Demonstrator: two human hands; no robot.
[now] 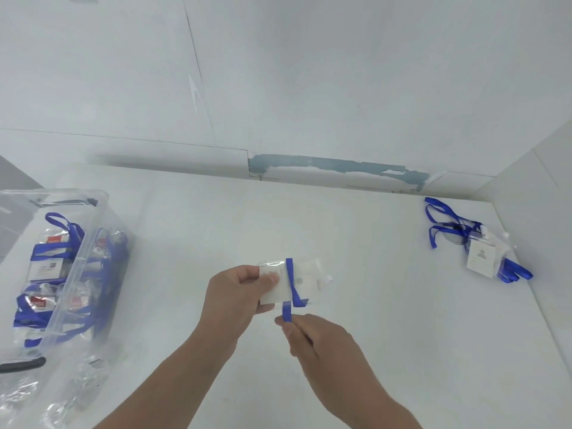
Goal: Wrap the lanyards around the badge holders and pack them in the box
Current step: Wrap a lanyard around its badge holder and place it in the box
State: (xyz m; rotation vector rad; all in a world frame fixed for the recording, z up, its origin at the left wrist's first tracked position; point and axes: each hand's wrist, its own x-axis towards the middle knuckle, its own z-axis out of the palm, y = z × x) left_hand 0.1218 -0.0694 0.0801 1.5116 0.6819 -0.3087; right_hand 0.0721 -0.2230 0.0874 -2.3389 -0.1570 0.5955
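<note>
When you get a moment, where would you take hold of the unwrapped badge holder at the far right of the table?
Probably by the badge holder at its bare near-left card edge, coming from the left: its loose lanyard trails behind and another loop lies on its right.

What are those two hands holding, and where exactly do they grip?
The left hand holds the clear badge holder by its left end, thumb on top. The right hand pinches the loose end of the blue lanyard below it.

Box (93,243) cut off at left edge, packed badge (46,267) print blurred, both forearms cropped below.
</note>
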